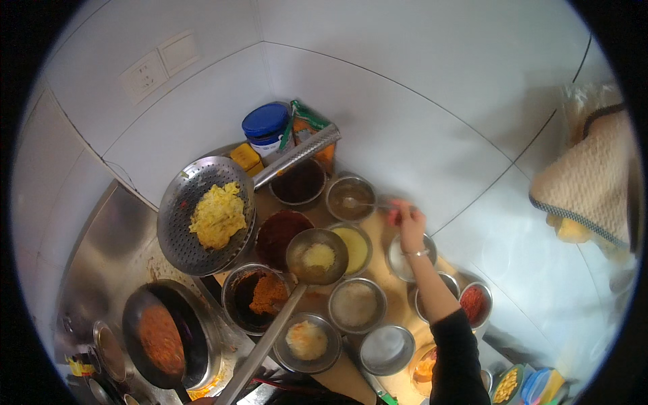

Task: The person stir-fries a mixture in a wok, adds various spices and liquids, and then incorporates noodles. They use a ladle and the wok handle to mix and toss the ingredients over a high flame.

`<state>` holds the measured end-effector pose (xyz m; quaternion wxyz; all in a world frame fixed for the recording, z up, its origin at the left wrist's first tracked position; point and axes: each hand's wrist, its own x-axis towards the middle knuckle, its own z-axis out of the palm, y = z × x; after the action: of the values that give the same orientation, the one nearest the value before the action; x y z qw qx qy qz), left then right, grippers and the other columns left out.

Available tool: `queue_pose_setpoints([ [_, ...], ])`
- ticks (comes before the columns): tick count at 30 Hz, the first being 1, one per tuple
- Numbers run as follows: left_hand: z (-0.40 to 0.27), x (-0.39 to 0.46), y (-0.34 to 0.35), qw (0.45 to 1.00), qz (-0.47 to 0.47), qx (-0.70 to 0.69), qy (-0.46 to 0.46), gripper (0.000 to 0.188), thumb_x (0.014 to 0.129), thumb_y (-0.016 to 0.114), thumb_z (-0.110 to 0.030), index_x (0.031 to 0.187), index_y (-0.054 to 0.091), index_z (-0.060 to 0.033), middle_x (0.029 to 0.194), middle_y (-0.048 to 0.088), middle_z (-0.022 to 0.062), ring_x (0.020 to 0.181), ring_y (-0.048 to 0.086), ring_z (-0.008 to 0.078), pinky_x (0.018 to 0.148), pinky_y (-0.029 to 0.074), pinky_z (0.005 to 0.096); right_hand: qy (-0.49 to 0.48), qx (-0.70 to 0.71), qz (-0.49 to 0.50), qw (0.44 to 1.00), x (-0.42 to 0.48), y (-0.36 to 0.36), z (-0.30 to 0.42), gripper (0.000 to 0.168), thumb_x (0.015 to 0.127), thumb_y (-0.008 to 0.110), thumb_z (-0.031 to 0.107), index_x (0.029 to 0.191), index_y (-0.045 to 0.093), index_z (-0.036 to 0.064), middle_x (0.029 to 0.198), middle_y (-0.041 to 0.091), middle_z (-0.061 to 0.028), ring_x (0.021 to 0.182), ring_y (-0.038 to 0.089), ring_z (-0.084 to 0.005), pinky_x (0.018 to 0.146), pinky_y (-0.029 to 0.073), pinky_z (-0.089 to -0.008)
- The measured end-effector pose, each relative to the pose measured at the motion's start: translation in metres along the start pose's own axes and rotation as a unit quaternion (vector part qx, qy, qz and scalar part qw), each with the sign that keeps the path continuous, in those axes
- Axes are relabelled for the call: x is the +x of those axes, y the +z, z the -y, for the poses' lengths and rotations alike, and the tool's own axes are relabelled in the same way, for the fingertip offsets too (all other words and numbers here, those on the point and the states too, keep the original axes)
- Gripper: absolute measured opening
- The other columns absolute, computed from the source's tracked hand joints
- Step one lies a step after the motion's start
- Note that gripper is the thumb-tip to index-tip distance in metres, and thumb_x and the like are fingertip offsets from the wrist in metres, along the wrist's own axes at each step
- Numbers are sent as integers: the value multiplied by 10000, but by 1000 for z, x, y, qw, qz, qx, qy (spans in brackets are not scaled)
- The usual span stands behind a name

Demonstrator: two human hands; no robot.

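My right hand (407,220) grips the handle of a small spoon (372,204), whose bowl dips into a steel bowl (372,185) of brownish contents. A metal ladle (335,272) holds pale yellow granules above the bowls of seasoning; its long handle runs down to the bottom edge. Part of what seems to be my left hand (201,401) shows at that edge by the handle, its fingers mostly hidden. A perforated steel strainer (174,238) with cooked egg (218,215) rests at the left. Below it, a black wok (132,324) contains red sauce (161,339).
Several steel bowls crowd the counter, among them one of dark red paste (281,233) and one of white granules (387,349). A blue-lidded tub (266,121) stands by the tiled wall (385,116). A beige cloth (587,172) hangs at the right.
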<state>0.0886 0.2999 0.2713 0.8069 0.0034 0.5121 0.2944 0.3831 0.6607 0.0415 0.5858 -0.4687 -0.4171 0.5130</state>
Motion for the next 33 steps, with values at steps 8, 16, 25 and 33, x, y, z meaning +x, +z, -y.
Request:
queue_pose_setpoints([
  [8,5,13,-23,991,63,-110,-37,183,767,546,-17,879,402,-5,504,389,23,390,391,97,365,321,238,-157,-88,117,977,-55,13,54,193,869,460,145,898,569,-12,657,569,-62,563,529,-105,500,435,-219],
  [16,41,-38,-40,995,8,-89,-53,160,745,564,-24,811,428,25,498,410,40,406,429,134,396,351,250,51,-70,134,987,14,20,-30,409,856,466,115,1234,327,39,689,587,-75,549,554,-128,500,466,-239],
  [25,135,-137,-36,942,-254,-79,203,213,709,596,-90,841,536,65,842,583,163,762,564,192,718,425,265,289,-49,322,900,-204,91,72,249,873,399,206,1030,490,35,620,490,-10,527,472,-89,470,387,-196],
  [33,159,48,-149,916,-139,-228,299,461,843,500,-316,1138,445,34,1080,498,134,855,530,156,667,459,237,618,6,594,515,-427,200,57,285,833,481,131,1081,412,10,759,531,-102,633,525,-148,526,432,-238],
])
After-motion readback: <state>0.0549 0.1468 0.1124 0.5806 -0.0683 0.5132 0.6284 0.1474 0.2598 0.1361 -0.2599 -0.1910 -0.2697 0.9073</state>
